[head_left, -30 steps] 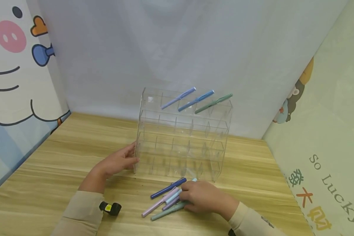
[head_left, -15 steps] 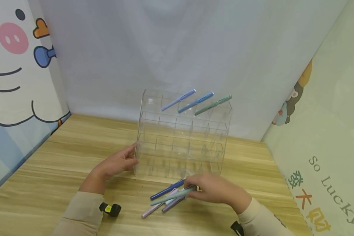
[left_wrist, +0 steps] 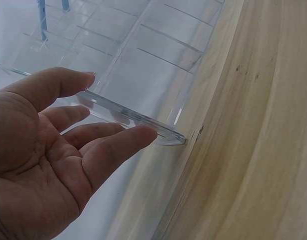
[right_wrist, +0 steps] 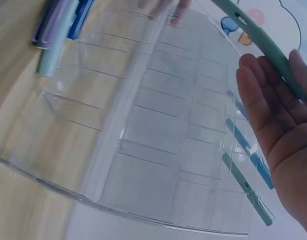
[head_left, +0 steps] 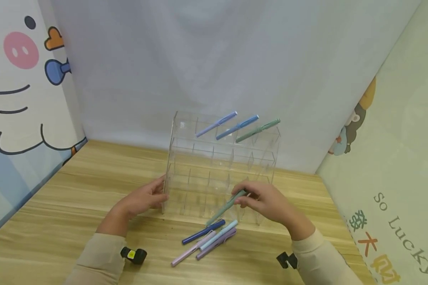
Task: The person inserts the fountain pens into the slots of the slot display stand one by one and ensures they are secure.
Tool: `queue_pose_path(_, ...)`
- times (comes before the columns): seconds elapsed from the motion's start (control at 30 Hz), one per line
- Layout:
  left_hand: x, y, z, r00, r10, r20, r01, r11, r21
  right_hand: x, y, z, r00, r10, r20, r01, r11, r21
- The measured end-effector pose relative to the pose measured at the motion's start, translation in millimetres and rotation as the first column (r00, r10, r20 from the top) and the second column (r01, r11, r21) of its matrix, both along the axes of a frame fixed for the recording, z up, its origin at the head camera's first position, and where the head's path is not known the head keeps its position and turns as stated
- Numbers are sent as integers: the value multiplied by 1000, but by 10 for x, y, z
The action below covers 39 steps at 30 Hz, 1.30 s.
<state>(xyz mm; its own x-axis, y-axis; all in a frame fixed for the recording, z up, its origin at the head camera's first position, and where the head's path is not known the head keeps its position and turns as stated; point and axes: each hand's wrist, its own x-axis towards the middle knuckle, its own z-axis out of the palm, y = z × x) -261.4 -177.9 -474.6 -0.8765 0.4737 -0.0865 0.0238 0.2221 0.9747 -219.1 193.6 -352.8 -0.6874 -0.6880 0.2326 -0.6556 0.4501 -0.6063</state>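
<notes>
A clear acrylic pen rack [head_left: 169, 162] with stepped rows of compartments stands on the table. At its left side my left hand [head_left: 137, 200] holds the side panel, thumb and fingertips at its edge in the left wrist view. My right hand [head_left: 267, 202] pinches a grey-green pen [head_left: 225, 209], raised and slanted in front of the lower rows. The pen's cap end is at the fingers. Up in the top row lean a lavender pen [head_left: 215, 125], a blue pen [head_left: 237, 127] and a green pen [head_left: 258, 131].
In front of the rack lie a navy pen [head_left: 203, 232], a pink pen [head_left: 192, 249], a light blue pen [head_left: 219, 235] and a purple pen [head_left: 216, 243], close together. A pale curtain [head_left: 214, 59] hangs behind the wooden table [head_left: 92, 170], with printed panels at both sides.
My right hand has picked the grey-green pen out of the group on the table and carried it up toward the rack, tilting it steeper. The left hand stays at the rack's side.
</notes>
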Motion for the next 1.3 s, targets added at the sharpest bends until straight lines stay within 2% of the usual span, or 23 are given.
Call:
queue_pose_path(0.1,9,-12,6,1000,1,-3,-1,1000,2,-83,10,43,999,-10,40,15,990,-142)
queue_pose_path(0.27,7,-14,-3,1000,8,-2,-8,1000,-1,-212,-11,142,996,-48,80,72,945,-320)
queue_pose_path(0.43,15,-8,6,1000,13,0,-13,1000,-6,-311,-85,288,986,-146,77,164,907,-388)
queue_pose_path(0.57,16,-11,10,1000,22,6,-22,1000,-12,-392,-136,416,979,-195,64,203,871,-447)
queue_pose_path(0.7,13,-9,11,999,31,13,-31,999,-10,-485,-174,533,975,-219,32,205,836,-509)
queue_pose_path(0.83,15,-18,9,999,29,12,-29,999,-12,-556,-195,635,973,-230,18,202,813,-547)
queue_pose_path(1.1,12,-21,3,1000,27,12,-27,1000,-5,-606,-244,844,967,-253,21,215,773,-597)
queue_pose_path(1.3,8,-24,4,1000,25,12,-25,1000,-8,-639,-280,921,962,-273,10,217,744,-632)
